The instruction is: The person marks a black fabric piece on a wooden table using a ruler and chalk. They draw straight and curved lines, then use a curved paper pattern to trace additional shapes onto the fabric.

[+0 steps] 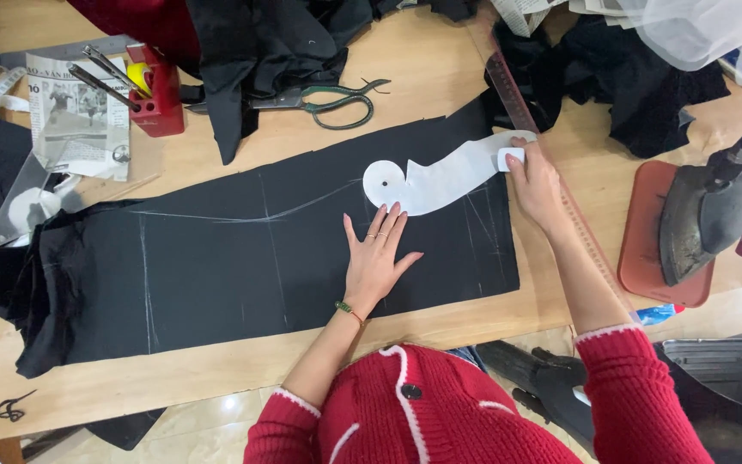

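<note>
Black cloth [242, 266] lies flat across the wooden table [440, 69], marked with chalk lines. On its upper right part sits a white paper pattern [440, 179], curved with a round end. Left hand [374, 258] presses flat on the cloth, fingers spread, fingertips touching the pattern's lower edge. Right hand [532, 182] pinches a small white chalk [509, 157] at the pattern's right end, just beside a long ruler [517, 103]. Scissors [328, 101] lie above the cloth. An iron [702, 219] rests on a red pad [646, 249] at the right. A red holder [158, 96] stands upper left, beside a newspaper [79, 120].
</note>
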